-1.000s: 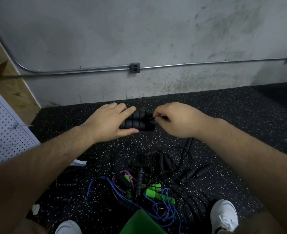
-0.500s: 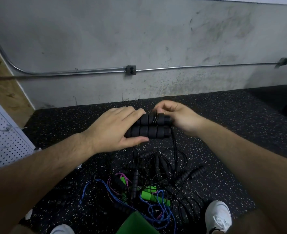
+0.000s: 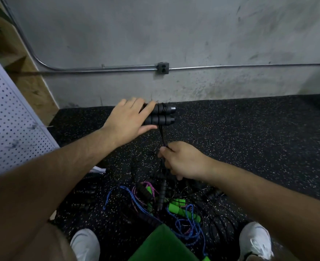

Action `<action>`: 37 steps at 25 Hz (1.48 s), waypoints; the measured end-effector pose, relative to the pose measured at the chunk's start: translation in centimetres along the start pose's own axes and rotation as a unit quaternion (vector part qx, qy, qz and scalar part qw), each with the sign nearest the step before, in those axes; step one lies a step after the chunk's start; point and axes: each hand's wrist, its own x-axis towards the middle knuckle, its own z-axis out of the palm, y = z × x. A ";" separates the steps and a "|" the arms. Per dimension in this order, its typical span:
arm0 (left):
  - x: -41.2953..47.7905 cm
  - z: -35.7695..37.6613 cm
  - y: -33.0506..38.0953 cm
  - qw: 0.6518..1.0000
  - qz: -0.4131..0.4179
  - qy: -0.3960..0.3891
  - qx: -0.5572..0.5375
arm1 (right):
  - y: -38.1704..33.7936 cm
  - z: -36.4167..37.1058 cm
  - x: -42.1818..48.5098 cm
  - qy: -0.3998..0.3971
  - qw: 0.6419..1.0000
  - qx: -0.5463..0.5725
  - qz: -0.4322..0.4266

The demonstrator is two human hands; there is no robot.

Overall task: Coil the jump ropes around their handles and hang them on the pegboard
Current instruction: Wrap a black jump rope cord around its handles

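My left hand (image 3: pixel 129 118) grips two black ribbed jump rope handles (image 3: pixel 160 114), held side by side and level above the floor. A few turns of thin black rope (image 3: pixel 162 137) circle the handles and run down from them. My right hand (image 3: pixel 181 161) is closed on that rope below the handles. On the floor near my feet lies a tangled pile of jump ropes (image 3: pixel 161 202) with black handles, green handles (image 3: pixel 176 209), and blue and purple cords. The white pegboard (image 3: pixel 10 117) leans at the left.
A grey concrete wall with a metal conduit (image 3: pixel 102 68) and an outlet box (image 3: pixel 163 68) faces me. The floor is black speckled rubber (image 3: pixel 249 138). My two white shoes (image 3: pixel 255 240) flank the rope pile. A wooden panel (image 3: pixel 29 80) stands behind the pegboard.
My right hand has left the handles' end and dropped down toward me, pulling the black rope taut below them. The left hand keeps its grip on the handles.
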 end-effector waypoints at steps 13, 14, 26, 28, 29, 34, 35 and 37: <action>-0.8 -1.9 3.5 0.975 0.181 0.026 -0.123 | -1.0 -10.3 -1.3 0.264 0.881 -0.348 -0.185; -0.8 -2.5 4.1 0.973 0.185 0.032 -0.136 | -0.1 -10.8 -0.7 0.245 0.898 -0.329 -0.160; 0.2 -2.5 4.1 0.996 0.010 -0.027 -0.090 | 4.1 -0.7 1.0 0.041 0.998 -0.020 -0.042; 0.2 -1.7 3.4 0.996 0.012 -0.061 -0.070 | 2.9 0.4 0.5 0.023 0.997 -0.066 -0.037; 0.2 -1.4 3.1 0.995 0.014 -0.075 -0.063 | 2.1 0.6 0.2 0.011 0.995 -0.086 -0.041; 0.1 -0.8 2.2 0.993 0.036 -0.090 -0.074 | -1.9 -2.5 -2.8 0.059 0.959 -0.259 -0.096; 0.1 -0.9 2.4 0.992 0.045 -0.085 -0.082 | -2.2 -3.8 -3.3 0.097 0.941 -0.307 -0.108; 0.1 -1.2 3.0 0.990 0.074 -0.073 -0.096 | -2.0 -6.4 -3.4 0.174 0.900 -0.378 -0.127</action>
